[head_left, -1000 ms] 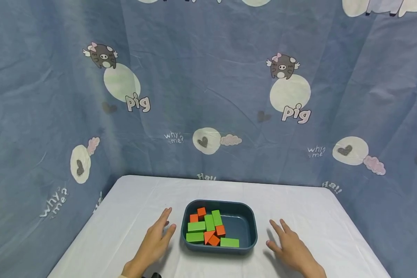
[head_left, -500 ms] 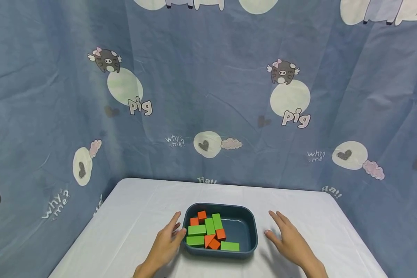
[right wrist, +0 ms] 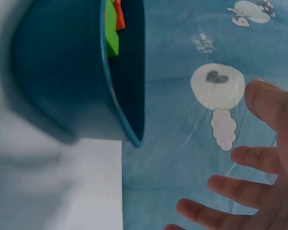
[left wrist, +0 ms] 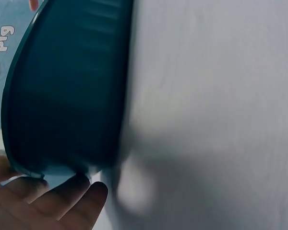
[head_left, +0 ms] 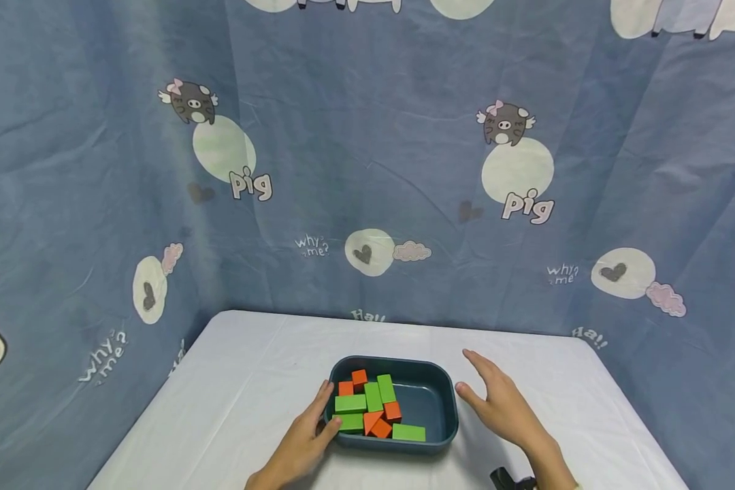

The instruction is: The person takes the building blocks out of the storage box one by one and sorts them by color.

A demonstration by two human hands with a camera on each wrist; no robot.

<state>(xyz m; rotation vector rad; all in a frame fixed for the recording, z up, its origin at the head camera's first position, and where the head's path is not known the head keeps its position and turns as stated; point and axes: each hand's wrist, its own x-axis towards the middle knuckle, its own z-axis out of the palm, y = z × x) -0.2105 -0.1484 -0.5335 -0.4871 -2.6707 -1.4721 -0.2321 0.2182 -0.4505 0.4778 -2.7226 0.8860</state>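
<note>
A dark teal rectangular tub (head_left: 425, 446) stands on the white table, holding several green blocks (head_left: 408, 433) and orange blocks (head_left: 393, 411), mostly in its left half. My left hand (head_left: 303, 439) is at the tub's left end, thumb over the near left rim and straight fingers along the outer wall. In the left wrist view, the fingertips (left wrist: 97, 190) reach the tub's end wall (left wrist: 62, 96). To the right of the tub, my right hand (head_left: 505, 408) hovers with fingers spread and nothing in it. The right wrist view shows a gap between its fingers (right wrist: 240, 189) and the tub wall (right wrist: 62, 72).
A white cloth covers the table (head_left: 251, 361). Behind and on both sides hangs a blue curtain (head_left: 367, 136) with pig prints. A black strap-like piece (head_left: 510, 478) shows by the right wrist.
My left hand has moved right, from beside the tub to its left end. The right hand has shifted slightly forward and toward the tub. The blocks stay as they were.
</note>
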